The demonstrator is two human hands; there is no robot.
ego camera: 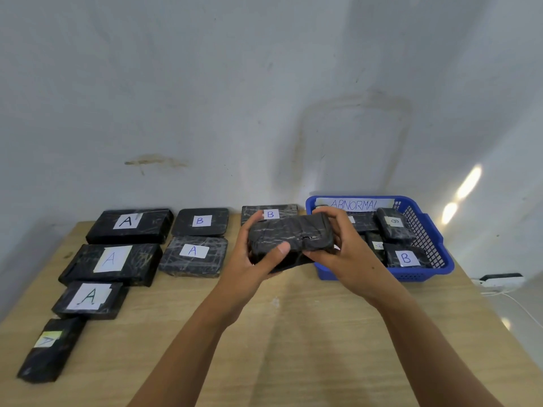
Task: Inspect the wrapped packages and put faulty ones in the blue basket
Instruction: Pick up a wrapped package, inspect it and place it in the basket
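A person's two bare hands hold one black plastic-wrapped rectangular package [291,239] up above a light wooden bench [276,348], just in front of the left end of a blue plastic mesh basket [440,239]. The left hand [252,259] grips the package's left end, with the thumb curled over its near face and the fingers behind. The right hand [343,254] grips the right end in the same way. No label shows on the side of the held package that faces the camera.

Seven more black wrapped packages lie on the bench to the left, each with a white paper label. Four lettered A form a column that runs from the far left towards the near edge: the far A package [127,226], the second A package [111,264], the third A package [89,299] and the nearest A package [51,349], which lies slanted. Beside them are a B package [200,221] with a fifth A package [194,257] in front of it. A second B package [270,214] is partly hidden behind the hands.

The basket stands on the right of the bench and bears a white strip reading ABNORMAL [354,204]. At least four black packages lie inside it; one basket package [407,258] is marked B.
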